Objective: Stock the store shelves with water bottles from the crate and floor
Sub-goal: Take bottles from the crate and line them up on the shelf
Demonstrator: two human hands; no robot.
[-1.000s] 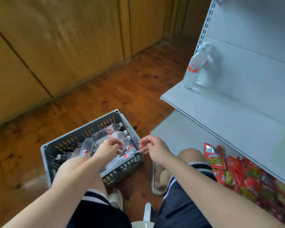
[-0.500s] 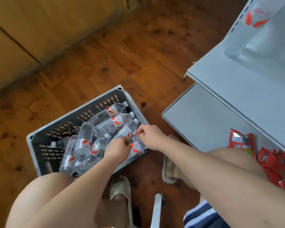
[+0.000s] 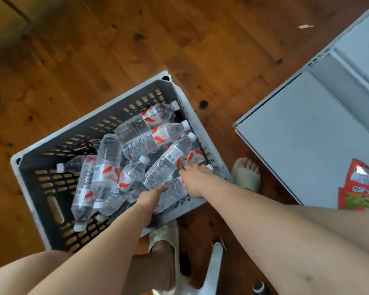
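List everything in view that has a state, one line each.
water bottles: capped, lying heaped in the crate
crate: upright on the floor
left hand: in the crate, fingertips against the heap, grip unclear
right hand: fingers fairly straight, resting on the heap
snack packet: lying flat on the lower shelf

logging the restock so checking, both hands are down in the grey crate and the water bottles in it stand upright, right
Not quite. The head view shows the left hand and right hand down in the grey crate, but the water bottles lie on their sides, not upright.
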